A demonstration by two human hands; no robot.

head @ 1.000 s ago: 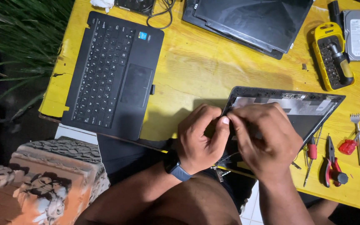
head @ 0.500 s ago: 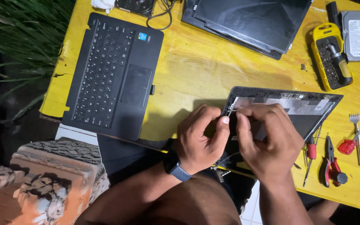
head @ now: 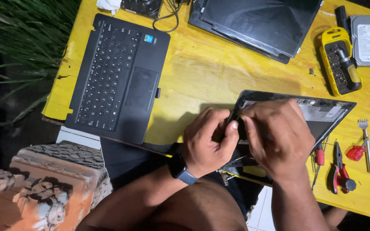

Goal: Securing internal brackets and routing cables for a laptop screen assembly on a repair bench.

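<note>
At the near edge of the yellow desk [head: 202, 72], the dark laptop lid panel [head: 322, 112] lies tilted, its left corner under both hands. Left hand [head: 208, 143] pinches that corner's rim, fingers closed on it; right hand [head: 277, 139] is curled over the same edge, though what its fingertips grip is probably hidden. Prying here goes best with small, even pressure along the seam, the panel steadied flat. Around it lie a keyboard base [head: 116, 77], a loose screen [head: 258, 23], a screwdriver kit [head: 339, 60], a hard drive [head: 368, 40] and pliers [head: 341, 171]. Grass borders the left side.
</note>
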